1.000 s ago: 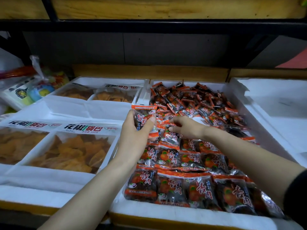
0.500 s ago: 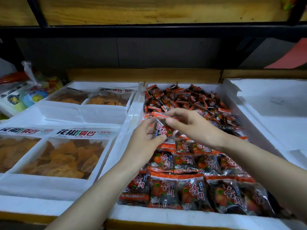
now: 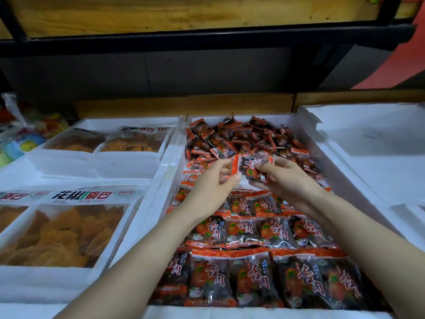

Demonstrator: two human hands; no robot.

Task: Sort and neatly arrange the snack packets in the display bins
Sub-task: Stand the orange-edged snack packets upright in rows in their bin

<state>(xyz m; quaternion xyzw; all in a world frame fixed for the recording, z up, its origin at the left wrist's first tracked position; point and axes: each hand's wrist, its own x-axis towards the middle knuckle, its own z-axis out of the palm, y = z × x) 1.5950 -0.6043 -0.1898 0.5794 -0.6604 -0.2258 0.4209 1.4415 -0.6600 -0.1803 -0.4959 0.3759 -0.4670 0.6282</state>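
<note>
- We hold one snack packet [image 3: 251, 165] up with both hands, over the middle bin [image 3: 171, 157].
- The packet lies sideways, right between our two hands.
- Our right hand [image 3: 287, 180] grips the packet's right end, with its fingers curled round it.
- Our left hand [image 3: 210, 187] pinches the orange strip at the packet's left end, between thumb and finger.
- Under our hands and nearer to us, packets of the same kind lie flat in neat rows [image 3: 250, 233], side by side.
- Behind our hands, at the far end of the same bin, more of these packets lie in a loose heap [image 3: 253, 137].
- The bins on the left hold big bags [image 3: 66, 233] of orange crisps.
- On the right sits another white bin [image 3: 368, 162], just beside the middle one.
</note>
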